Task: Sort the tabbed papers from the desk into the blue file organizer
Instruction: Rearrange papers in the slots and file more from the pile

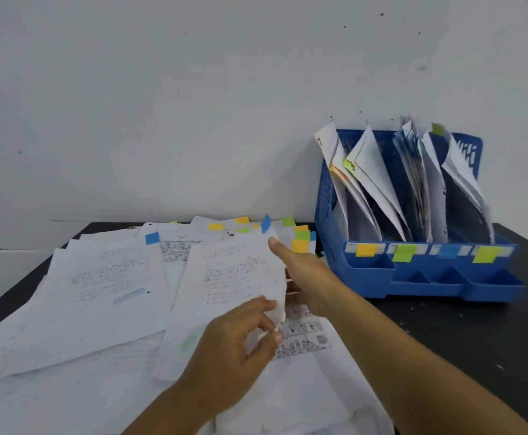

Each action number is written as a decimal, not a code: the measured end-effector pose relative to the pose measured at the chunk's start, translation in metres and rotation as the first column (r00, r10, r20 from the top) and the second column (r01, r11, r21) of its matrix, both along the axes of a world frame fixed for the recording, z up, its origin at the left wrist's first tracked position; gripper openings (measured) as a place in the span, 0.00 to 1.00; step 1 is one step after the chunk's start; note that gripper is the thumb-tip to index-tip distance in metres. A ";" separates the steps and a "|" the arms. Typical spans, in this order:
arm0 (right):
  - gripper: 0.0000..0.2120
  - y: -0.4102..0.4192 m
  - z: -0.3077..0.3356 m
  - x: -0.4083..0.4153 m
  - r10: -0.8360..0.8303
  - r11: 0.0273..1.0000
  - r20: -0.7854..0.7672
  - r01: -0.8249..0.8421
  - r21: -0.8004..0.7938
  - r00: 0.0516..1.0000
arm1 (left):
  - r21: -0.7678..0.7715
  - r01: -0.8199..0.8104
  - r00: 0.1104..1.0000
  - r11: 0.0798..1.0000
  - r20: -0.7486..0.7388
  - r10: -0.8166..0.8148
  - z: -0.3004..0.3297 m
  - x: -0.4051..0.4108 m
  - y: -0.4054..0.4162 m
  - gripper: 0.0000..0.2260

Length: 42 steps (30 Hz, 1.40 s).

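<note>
Two hands work one sheet, the blue-tabbed paper, which lies on top of the loose paper pile to the left of the blue file organizer. The right hand pinches the sheet's right edge, thumb on top and fingers beneath, so its grip is closed on the paper. The left hand pinches the near right corner between thumb and fingertips, a narrow grip also holding the same sheet. Its blue tab stands up at the far corner, nearest the organizer's left wall.

By my reading, the step in hand is the pick-up: the sheet is gripped but not yet clear of the pile on the desk. The organizer's front strip carries coloured labels, and the blue label marks the third slot from its left. The next move probably calls for lifting the sheet free without dragging its neighbours, turning it upright, and sliding it into that slot among the papers already standing there.
</note>
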State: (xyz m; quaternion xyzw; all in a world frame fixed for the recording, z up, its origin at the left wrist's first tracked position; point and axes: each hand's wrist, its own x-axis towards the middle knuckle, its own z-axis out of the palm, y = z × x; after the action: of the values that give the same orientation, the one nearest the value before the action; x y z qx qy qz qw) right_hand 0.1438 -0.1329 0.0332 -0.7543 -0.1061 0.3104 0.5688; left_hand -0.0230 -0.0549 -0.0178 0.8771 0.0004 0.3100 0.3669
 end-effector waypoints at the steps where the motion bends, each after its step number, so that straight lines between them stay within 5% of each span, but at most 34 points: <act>1: 0.38 0.002 0.000 0.005 -0.027 1.000 0.020 0.027 -0.009 0.999 | 0.031 0.041 0.999 0.999 -0.025 -0.040 -0.004 0.002 -0.002 0.04; 6: 0.07 -0.007 0.000 0.017 -0.018 1.000 0.173 0.017 0.008 0.985 | 0.025 0.036 0.967 0.999 -0.254 -0.029 -0.002 0.003 -0.002 0.21; 9: 0.07 -0.023 0.012 0.015 -0.007 0.996 0.216 -0.012 0.086 0.976 | -0.163 -0.233 0.966 0.959 -0.154 0.209 0.019 0.010 0.013 0.27; 11: 0.09 -0.037 0.020 0.013 0.010 0.987 0.209 -0.043 0.157 0.978 | -0.315 -0.419 0.907 0.852 -0.180 0.380 0.039 0.019 0.028 0.30; 13: 0.09 -0.053 0.032 0.011 0.022 0.969 0.195 -0.069 0.238 0.981 | -0.527 -0.473 0.881 0.706 -0.279 0.382 0.059 0.029 0.045 0.32; 15: 0.10 -0.068 0.044 0.009 0.022 0.953 0.193 -0.079 0.292 0.981 | -0.671 -0.434 0.901 0.601 -0.300 0.314 0.071 0.037 0.058 0.28; 18: 0.12 -0.090 0.061 0.008 0.011 0.942 0.195 -0.076 0.327 0.981 | -0.766 -0.258 0.965 0.588 -0.238 0.114 0.082 0.048 0.067 0.13; 21: 0.11 -0.113 0.080 0.008 -0.004 0.955 0.246 -0.070 0.288 0.969 | -0.817 -0.089 0.991 0.570 -0.131 -0.033 0.099 0.056 0.057 0.12; 28: 0.06 -0.168 0.117 0.015 -0.093 0.992 0.453 0.042 0.122 0.887 | -0.733 -0.013 0.992 0.680 -0.093 -0.082 0.140 0.086 0.020 0.10; 32: 0.06 -0.201 0.141 0.024 -0.257 0.957 0.455 0.159 0.244 0.853 | -0.687 0.031 0.998 0.726 -0.016 -0.058 0.172 0.111 -0.006 0.09; 36: 0.05 -0.234 0.171 0.038 -0.555 0.814 0.419 0.367 0.450 0.719 | -0.705 0.083 0.994 0.704 0.107 -0.009 0.195 0.144 -0.032 0.08; 42: 0.06 -0.268 0.219 0.061 -0.832 0.536 0.331 0.489 0.688 0.446 | -0.479 -0.049 0.979 0.877 0.151 0.137 0.204 0.197 -0.075 0.07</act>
State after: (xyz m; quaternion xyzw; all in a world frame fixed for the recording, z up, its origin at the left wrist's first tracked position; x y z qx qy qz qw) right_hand 0.2051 -0.4012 0.2517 -0.6118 -0.0478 -0.2589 0.7459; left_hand 0.1742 -0.1299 0.1861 0.7285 0.0850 0.3959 0.5526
